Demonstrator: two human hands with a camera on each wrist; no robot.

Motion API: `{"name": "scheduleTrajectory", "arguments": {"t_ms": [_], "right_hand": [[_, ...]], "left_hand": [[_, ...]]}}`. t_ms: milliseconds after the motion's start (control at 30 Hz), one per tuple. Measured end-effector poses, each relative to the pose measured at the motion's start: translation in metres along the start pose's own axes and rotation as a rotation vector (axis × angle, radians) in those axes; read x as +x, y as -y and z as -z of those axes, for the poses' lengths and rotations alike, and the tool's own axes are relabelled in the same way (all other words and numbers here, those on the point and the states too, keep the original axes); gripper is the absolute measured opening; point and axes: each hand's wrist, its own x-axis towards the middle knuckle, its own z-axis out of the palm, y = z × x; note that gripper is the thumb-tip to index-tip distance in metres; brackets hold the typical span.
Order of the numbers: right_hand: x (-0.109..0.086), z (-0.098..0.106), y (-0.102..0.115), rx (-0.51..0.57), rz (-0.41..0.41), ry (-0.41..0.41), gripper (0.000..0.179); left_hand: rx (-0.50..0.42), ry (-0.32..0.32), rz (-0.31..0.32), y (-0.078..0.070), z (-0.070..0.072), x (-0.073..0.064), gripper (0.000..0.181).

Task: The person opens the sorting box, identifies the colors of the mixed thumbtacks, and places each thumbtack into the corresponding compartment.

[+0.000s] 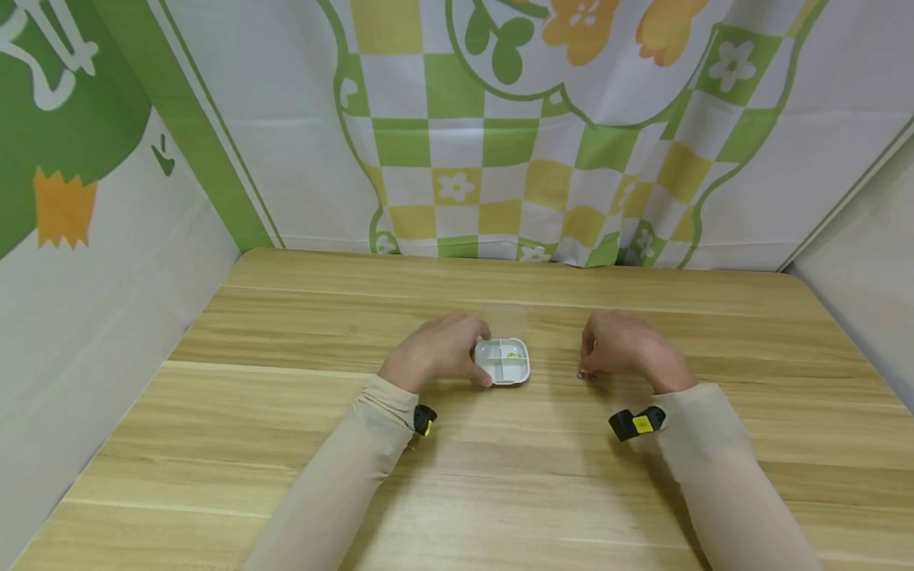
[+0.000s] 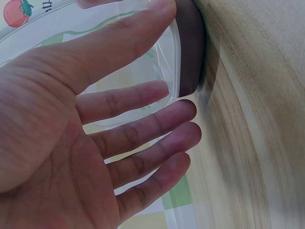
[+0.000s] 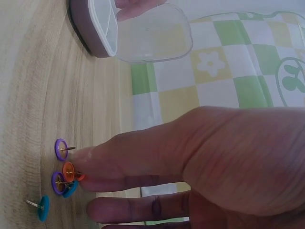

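Note:
A white pill box (image 1: pixel 503 373) with divided compartments sits on the table, its clear lid (image 3: pixel 159 36) raised at the back. Small yellow pieces (image 1: pixel 513 355) lie in its back right compartment. My left hand (image 1: pixel 444 349) grips the box's left side between thumb and index finger, the other fingers extended in the left wrist view. To the right, my right hand (image 1: pixel 623 342) reaches down to a group of thumbtacks. Its thumb and index finger pinch at an orange thumbtack (image 3: pixel 68 171). Purple thumbtacks (image 3: pixel 60 149) and a teal thumbtack (image 3: pixel 43 208) lie close by.
The wooden table (image 1: pixel 500 492) runs back to a curtain (image 1: pixel 457 143) printed with checks and flowers. Fabric also hangs along the left side, and a pale wall (image 1: pixel 864 230) stands at the right. A black wrist camera (image 1: pixel 637 423) is strapped to the right wrist.

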Motion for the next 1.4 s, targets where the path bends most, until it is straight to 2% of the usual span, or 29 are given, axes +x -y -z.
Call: {"name": "scheduleTrajectory", "arguments": {"t_ms": [267,667,933,1400], "right_hand": [[-0.001,0.001,-0.001,0.012,0.004,0.001,0.012],[-0.004,0.002,0.002,0.054,0.055,-0.042,0.011],[-0.003,0.003,0.005,0.095,0.089,-0.084,0.013],[0.003,0.001,0.014,0.073,0.159,-0.179,0.009]], "left_hand": [[0.000,-0.001,0.000,0.001,0.000,0.001,0.062],[-0.003,0.001,0.000,0.001,-0.001,0.001,0.062],[-0.005,0.004,0.009,0.001,0.000,0.001,0.062],[-0.006,0.006,0.008,0.000,0.001,-0.001,0.062]]}}
